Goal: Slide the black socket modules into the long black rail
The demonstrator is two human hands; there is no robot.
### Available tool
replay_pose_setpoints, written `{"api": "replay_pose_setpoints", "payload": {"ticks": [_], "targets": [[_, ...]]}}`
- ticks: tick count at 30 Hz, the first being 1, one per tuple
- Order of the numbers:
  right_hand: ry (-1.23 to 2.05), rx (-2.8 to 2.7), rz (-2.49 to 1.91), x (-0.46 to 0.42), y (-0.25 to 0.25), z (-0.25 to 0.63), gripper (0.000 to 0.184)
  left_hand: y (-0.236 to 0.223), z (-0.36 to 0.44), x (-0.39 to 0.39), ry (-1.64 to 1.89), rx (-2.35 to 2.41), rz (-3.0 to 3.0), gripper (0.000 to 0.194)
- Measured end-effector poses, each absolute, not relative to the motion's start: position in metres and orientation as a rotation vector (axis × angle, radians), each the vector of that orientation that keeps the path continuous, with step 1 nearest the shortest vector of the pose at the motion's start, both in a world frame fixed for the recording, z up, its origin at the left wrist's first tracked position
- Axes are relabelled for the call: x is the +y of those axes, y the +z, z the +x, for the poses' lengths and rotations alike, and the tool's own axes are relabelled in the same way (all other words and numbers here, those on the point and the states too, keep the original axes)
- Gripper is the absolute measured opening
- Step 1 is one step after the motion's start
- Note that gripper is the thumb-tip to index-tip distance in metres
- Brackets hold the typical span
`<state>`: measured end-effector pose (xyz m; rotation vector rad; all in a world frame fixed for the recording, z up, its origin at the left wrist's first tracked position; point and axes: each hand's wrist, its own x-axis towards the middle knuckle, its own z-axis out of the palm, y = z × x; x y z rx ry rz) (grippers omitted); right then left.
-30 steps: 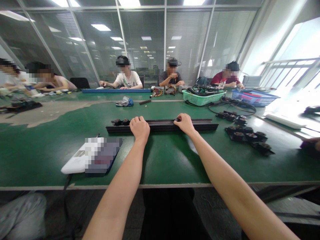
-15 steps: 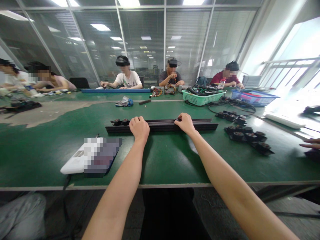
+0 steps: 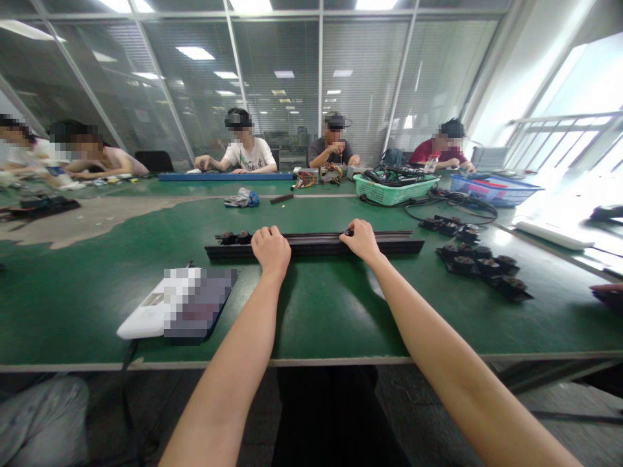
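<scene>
A long black rail [image 3: 316, 245] lies across the green table [image 3: 316, 311] in front of me. My left hand [image 3: 271, 249] is closed in a fist over the rail, gripping it left of centre. My right hand [image 3: 360, 239] rests on the rail's top and pinches a small dark part [image 3: 347, 231] against it. Two small black round parts [image 3: 234, 237] sit on the rail near its left end.
A cluster of black round parts [image 3: 479, 259] lies to the right. A white device [image 3: 178, 305] lies at front left. A green basket [image 3: 394, 188] of cables and a blue crate [image 3: 494, 189] stand behind. Several people sit at the far side; another person's hand [image 3: 608, 292] is at the right edge.
My hands and the rail have stayed almost still. The other person's hand at the right edge has drawn back toward the edge.
</scene>
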<state>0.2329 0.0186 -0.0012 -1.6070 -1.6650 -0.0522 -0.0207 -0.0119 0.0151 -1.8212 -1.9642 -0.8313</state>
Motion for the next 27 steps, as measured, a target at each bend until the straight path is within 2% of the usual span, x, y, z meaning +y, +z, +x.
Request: {"api": "replay_pose_setpoints", "payload": {"ticks": [20,27], "targets": [[-0.120,-1.656,-1.679,0.0154,-0.0002,0.2318,0.011,0.0135,-0.0213,-0.0102,-0.810,-1.959,-1.818,0.034],[-0.187,-1.667,-1.788,0.0125,0.0006,0.2295,0.019,0.0147,-0.0210,-0.0110,-0.791,-1.960,-1.820,0.033]]}}
